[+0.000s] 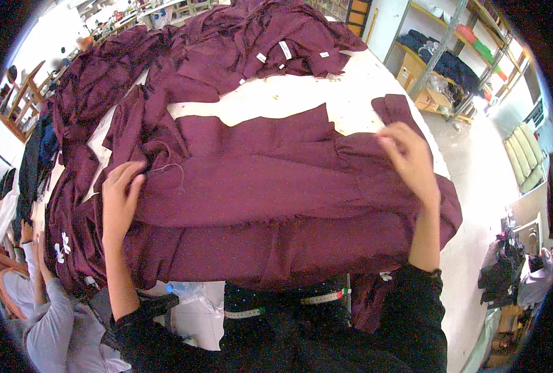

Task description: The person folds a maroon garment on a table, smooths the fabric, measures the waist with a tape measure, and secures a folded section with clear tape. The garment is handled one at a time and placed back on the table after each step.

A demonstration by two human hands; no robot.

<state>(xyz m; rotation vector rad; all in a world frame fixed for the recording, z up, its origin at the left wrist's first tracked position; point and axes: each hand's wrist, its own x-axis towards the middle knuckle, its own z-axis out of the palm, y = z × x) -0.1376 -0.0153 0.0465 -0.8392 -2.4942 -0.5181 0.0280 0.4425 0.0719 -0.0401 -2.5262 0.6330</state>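
A maroon cloth garment (258,186) lies spread across the table before me, with its near part hanging over the front edge. My left hand (121,189) is at the garment's left side, fingers curved and thumb apart. Beside those fingertips a pale loose thread (176,170) loops over the cloth. At the upper right of the garment is my right hand (412,161), its fingertips by the cloth's far edge and its thumb spread away. Neither hand visibly pinches fabric; whether the fingertips touch it is hard to tell. A narrow folded maroon piece (398,109) lies just beyond my right hand.
Piled maroon garments (202,51), some with white labels (284,50), cover the far and left parts of the white table (295,93). At the left edge, other people's arms (38,261) reach to the table. Metal shelves (433,60) with cloth and cartons stand at right.
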